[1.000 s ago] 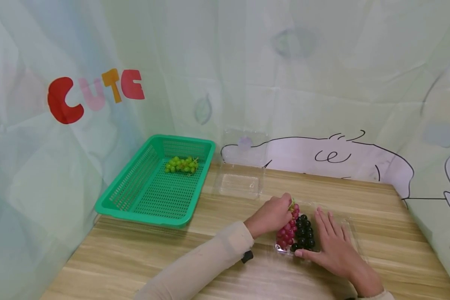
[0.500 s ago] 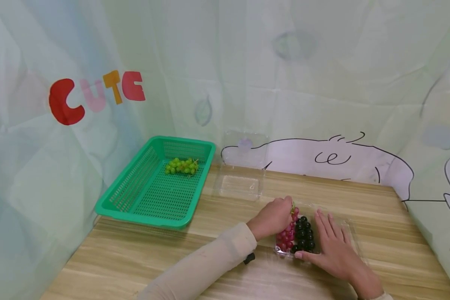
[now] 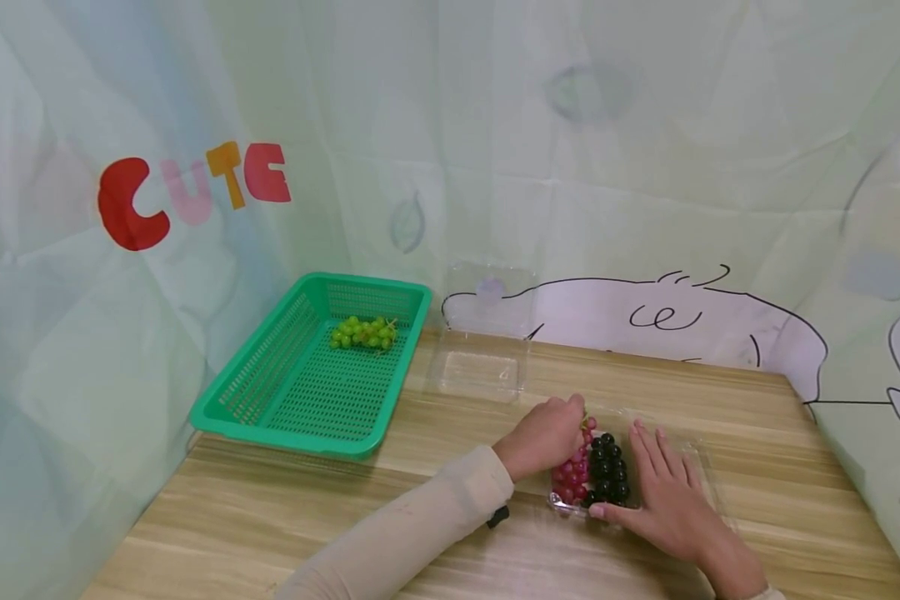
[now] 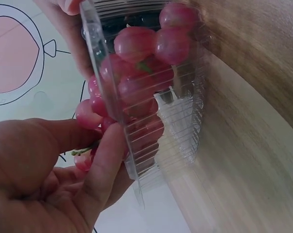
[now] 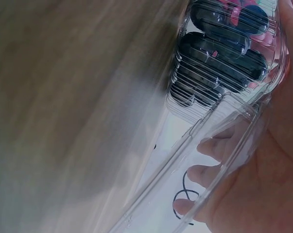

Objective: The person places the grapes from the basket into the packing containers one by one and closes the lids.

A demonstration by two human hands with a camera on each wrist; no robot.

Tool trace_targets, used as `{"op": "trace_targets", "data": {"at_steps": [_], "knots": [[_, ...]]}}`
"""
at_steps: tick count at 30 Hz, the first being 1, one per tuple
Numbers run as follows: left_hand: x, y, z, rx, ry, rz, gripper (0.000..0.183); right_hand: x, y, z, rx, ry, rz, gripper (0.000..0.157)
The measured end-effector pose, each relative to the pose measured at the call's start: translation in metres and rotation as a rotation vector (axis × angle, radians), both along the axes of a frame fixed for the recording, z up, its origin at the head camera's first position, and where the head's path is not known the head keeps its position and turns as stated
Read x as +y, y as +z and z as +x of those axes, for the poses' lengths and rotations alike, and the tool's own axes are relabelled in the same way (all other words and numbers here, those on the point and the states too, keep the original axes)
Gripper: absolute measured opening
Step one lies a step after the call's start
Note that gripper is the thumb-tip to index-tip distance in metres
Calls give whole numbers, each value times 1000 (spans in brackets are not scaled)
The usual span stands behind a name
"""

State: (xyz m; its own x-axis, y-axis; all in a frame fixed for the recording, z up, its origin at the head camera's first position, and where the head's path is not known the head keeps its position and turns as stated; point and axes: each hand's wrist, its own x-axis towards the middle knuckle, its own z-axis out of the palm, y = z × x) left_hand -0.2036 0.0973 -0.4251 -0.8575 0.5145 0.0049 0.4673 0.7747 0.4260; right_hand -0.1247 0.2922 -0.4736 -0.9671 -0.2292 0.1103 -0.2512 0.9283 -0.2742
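Observation:
My left hand point(image 3: 543, 437) pinches the stem end of a bunch of red grapes point(image 3: 570, 482) at the left side of a clear plastic box. In the left wrist view, its thumb and fingers close about the top grapes and the green stem at the rim of the box point(image 4: 151, 141). Dark grapes point(image 3: 607, 471) lie beside the red ones in the same box. My right hand point(image 3: 671, 500) lies with straight, spread fingers along the box's right side and its opened lid point(image 5: 219, 160); its thumb is at the near rim, by the dark grapes.
A green plastic basket point(image 3: 285, 442) stands at the left of the wooden table point(image 3: 232, 517), with a bunch of green grapes point(image 3: 363, 333) inside. Behind my left hand stands a second clear box point(image 3: 480, 371), lid raised against the printed curtain point(image 3: 645, 167) at the table's back.
Over the last second my left hand has shifted very slightly toward me, still at the red grapes' stem. My right hand has kept its place.

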Motion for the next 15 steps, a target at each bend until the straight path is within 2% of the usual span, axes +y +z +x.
{"op": "trace_targets", "data": {"at_steps": [15], "knots": [[-1,-2,-3,65,-23,15,9,0,-1,1,18,6,2,120]]}}
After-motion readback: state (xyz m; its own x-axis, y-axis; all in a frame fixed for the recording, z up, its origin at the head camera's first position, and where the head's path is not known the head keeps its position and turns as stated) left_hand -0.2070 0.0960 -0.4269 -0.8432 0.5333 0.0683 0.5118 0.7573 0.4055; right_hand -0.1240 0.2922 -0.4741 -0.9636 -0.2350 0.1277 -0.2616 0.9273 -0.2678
